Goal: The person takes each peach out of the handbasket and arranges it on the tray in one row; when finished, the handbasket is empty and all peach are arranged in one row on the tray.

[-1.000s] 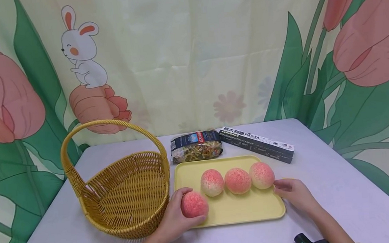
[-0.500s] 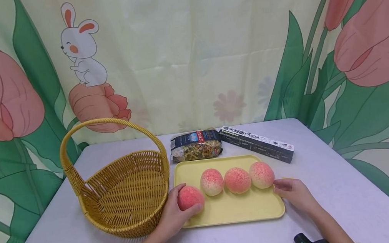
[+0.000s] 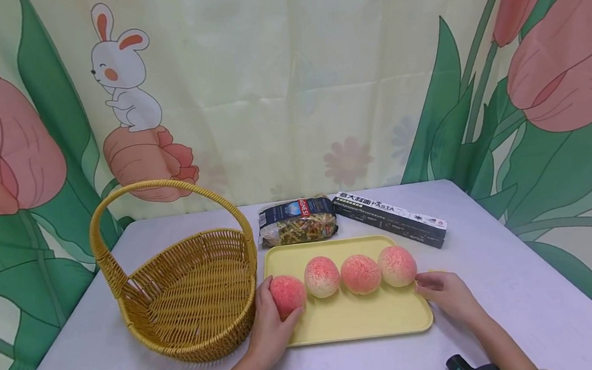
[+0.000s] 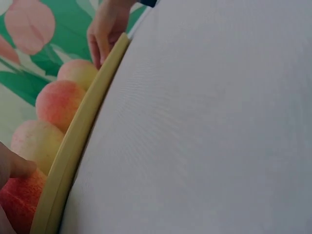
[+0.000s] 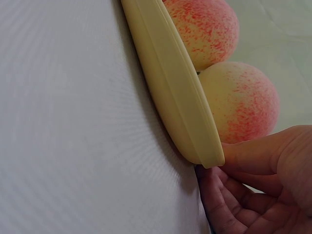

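My left hand [image 3: 268, 325] holds a pinkish-red peach [image 3: 288, 294] at the left end of the yellow tray [image 3: 361, 323], thumb in front and fingers round its left side. In the left wrist view that peach [image 4: 22, 202] sits behind the tray's rim; its underside is hidden. Beside it, three more peaches [image 3: 361, 274] form a row on the tray. My right hand [image 3: 451, 296] pinches the tray's right edge, close to the rightmost peach [image 3: 397, 266]. In the right wrist view, the thumb lies over the rim [image 5: 209, 151] and the fingers are below it.
A wicker basket [image 3: 200, 299] with a tall arched handle stands left of the tray, close to my left hand. Behind the tray lie a bag of pasta [image 3: 297, 223] and a long black-and-white pasta box [image 3: 390, 221]. A printed curtain [image 3: 267, 93] hangs at the back.
My left hand has moved the peach away from me and slightly left, into line with the other peaches. My right hand has stayed at the tray's edge.
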The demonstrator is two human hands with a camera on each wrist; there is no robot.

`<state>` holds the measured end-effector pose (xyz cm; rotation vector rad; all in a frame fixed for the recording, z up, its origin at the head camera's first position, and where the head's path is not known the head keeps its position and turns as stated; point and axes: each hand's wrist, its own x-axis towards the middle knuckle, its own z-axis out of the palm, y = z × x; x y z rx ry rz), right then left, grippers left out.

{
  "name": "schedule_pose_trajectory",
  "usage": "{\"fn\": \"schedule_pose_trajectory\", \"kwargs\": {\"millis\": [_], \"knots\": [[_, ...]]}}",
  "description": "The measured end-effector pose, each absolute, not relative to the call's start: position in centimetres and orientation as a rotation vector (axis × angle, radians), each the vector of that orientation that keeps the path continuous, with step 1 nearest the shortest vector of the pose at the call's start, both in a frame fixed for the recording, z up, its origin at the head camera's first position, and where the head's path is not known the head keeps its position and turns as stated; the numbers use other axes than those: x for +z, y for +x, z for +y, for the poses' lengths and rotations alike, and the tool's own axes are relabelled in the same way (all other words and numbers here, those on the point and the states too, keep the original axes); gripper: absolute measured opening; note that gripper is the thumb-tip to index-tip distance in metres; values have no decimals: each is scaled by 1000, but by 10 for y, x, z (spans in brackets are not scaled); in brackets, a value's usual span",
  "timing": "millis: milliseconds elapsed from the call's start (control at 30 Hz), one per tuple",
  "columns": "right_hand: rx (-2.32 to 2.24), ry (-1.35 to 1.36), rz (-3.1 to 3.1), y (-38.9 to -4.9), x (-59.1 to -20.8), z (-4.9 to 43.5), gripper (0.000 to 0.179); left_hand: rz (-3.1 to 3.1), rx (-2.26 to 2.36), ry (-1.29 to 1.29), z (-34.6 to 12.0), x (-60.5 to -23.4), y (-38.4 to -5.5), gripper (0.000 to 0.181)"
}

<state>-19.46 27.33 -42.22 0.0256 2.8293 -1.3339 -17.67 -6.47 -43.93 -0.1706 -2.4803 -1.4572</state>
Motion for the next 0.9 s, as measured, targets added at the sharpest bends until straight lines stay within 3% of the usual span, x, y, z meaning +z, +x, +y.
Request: {"fn": "schedule_pose_trajectory", "kwargs": {"millis": [900], "knots": [[-1320, 35, 2843, -193, -425, 275, 36, -2490, -1364, -177, -59, -440, -200, 81]]}}
